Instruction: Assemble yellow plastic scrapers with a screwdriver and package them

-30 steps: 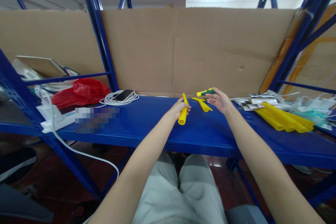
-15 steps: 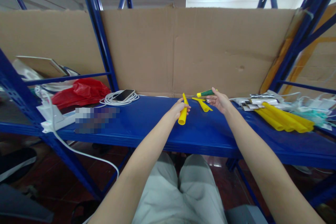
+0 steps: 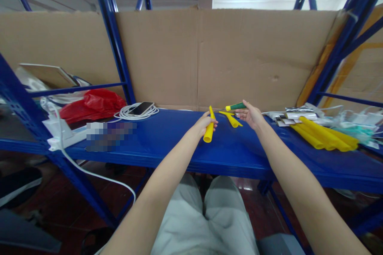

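Note:
My left hand (image 3: 204,124) is closed around a yellow tapered tube (image 3: 208,133), whose wide round opening faces me. My right hand (image 3: 250,114) pinches the end of a screwdriver (image 3: 238,106) with a green and yellow handle. Its thin metal shaft points left toward the upper part of the tube; whether the tip touches it I cannot tell. Between the hands, a cut or split yellow piece (image 3: 231,120) lies on the blue shelf (image 3: 167,139), close to the right fingertips.
Several yellow tubes (image 3: 324,135) lie at the right beside silvery packs (image 3: 299,114). A coiled white cable (image 3: 122,113) with a phone (image 3: 143,108), a red bag (image 3: 92,105) and a white power strip (image 3: 72,137) are at the left. A cardboard panel (image 3: 233,55) stands behind.
The screwdriver and right hand have shifted very slightly to the right. The left hand keeps its hold on the yellow tube almost unmoved.

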`<state>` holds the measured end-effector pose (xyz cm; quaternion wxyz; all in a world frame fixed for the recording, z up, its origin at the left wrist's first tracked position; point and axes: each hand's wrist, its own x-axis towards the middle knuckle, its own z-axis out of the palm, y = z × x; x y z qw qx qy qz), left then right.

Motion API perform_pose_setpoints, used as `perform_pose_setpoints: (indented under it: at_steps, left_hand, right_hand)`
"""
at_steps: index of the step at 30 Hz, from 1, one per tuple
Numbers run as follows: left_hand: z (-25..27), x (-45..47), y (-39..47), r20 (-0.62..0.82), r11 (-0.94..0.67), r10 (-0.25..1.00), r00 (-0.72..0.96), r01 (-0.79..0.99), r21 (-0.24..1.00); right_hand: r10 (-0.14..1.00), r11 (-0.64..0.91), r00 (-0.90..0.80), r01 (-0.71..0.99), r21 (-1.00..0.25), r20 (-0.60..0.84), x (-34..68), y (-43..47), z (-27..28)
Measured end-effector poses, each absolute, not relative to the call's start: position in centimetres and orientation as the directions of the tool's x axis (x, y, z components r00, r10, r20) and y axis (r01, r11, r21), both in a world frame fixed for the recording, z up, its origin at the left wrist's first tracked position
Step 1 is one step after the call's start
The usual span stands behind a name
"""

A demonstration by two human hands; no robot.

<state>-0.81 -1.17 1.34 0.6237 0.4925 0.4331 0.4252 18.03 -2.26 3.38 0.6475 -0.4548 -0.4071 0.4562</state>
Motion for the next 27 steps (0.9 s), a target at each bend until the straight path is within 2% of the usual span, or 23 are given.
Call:
perform_pose_setpoints:
  at_steps: [7, 11, 20, 24, 27]
  left_hand:
    - [1.4, -0.8, -1.1, -0.101, 0.132, 0.972, 0.213, -0.137, 0.982]
    - [1.4, -0.9, -1.0, -0.116, 0.138, 0.981, 0.159, -0.141, 0.980]
    - [1.5, -0.9, -1.1, -0.126, 0.146, 0.979, 0.159, -0.121, 0.982]
    - [1.4, -0.8, -1.1, -0.128, 0.147, 0.980, 0.155, -0.120, 0.982]
    - [1.3, -0.7, -0.8, -0.140, 0.156, 0.981, 0.137, -0.117, 0.981]
  right_hand:
    - [0.940, 0.210, 0.311, -0.198, -0.957, 0.142, 18.0, -2.6, 3.5]
    - [0.943, 0.179, 0.312, -0.184, -0.967, 0.116, 18.1, -2.6, 3.6]
    - [0.986, 0.070, 0.153, -0.028, -0.997, 0.065, 17.6, -2.6, 3.2]
    - [0.997, -0.028, 0.068, 0.019, -0.999, -0.027, 18.1, -2.4, 3.1]
    - [0.993, -0.116, 0.002, 0.133, -0.984, -0.117, 18.7, -2.2, 3.1]
